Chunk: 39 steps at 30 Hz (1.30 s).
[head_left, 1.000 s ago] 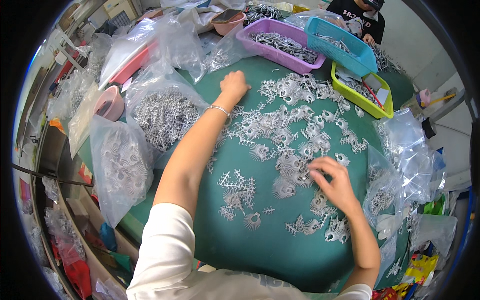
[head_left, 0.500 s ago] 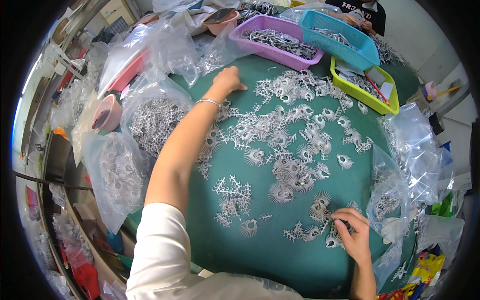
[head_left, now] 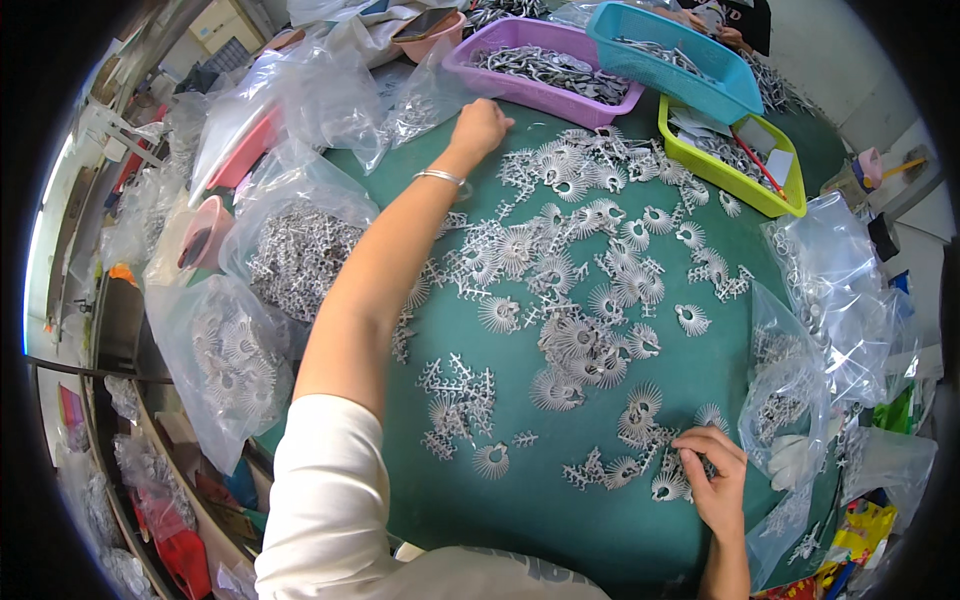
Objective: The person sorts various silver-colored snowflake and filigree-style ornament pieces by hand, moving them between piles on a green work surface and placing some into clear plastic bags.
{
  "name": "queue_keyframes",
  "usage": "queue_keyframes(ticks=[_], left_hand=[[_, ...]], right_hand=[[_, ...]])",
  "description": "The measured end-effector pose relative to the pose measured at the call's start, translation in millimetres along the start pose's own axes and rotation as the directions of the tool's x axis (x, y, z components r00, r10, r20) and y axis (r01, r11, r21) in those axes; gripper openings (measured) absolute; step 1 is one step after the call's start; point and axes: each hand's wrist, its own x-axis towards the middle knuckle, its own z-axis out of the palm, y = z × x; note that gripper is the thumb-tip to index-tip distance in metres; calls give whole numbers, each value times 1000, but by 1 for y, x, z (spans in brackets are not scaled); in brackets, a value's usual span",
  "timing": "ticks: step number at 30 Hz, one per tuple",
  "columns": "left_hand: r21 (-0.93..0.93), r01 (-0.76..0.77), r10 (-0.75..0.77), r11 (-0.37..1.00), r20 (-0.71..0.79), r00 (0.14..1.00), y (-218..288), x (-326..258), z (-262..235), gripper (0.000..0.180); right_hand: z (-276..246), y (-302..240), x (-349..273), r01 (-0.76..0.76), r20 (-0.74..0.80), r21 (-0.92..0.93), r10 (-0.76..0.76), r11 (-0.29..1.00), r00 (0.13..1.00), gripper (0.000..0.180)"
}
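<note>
My left hand [head_left: 482, 128] is stretched far across the green table, its fingers curled, just in front of the purple basket [head_left: 625, 108]. Whatever those fingers hold, if anything, is hidden. Near the front right, my right hand [head_left: 718, 478] bends over a small group of silver metal pieces [head_left: 668, 485], fingertips close together and touching the group; what lies under them cannot be made out. A large spread of fan-shaped, spiky metal pieces [head_left: 575, 340] and small branched ones covers the middle. A smaller cluster of branched pieces [head_left: 462, 395] lies left of centre.
Clear plastic bags of metal pieces [head_left: 305, 255] crowd the left; more bags [head_left: 835, 300] lie on the right. Beyond the spread are a blue basket [head_left: 680, 75] and a lime-green basket [head_left: 735, 180]. Another person's hands [head_left: 715, 28] show at the far edge.
My left hand has moved farther away and slightly right, closer to the purple basket. My right hand stays nearly in place over its group of pieces. The view has shifted slightly.
</note>
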Motion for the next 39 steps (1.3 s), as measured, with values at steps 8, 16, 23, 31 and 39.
queue_keyframes(ticks=[8,16,23,31,39], left_hand=[[-5,56,-56,998,40,998,20,10,37,12],[92,10,-10,996,2,1000,13,9,38,21],[150,18,-28,988,65,997,7,15,35,28],[-426,435,41,793,750,660,49,30,-23,21],[-883,32,-320,469,-136,938,94,88,2,33]], right_hand=[[-11,3,-7,-54,-49,-21,52,998,997,9],[-11,11,-6,-47,-77,-16,46,999,996,9],[-10,12,-6,-57,-78,2,57,998,995,9],[-10,14,-6,-42,-95,-4,41,999,995,10],[-7,8,0,-48,-80,-24,46,999,996,11]])
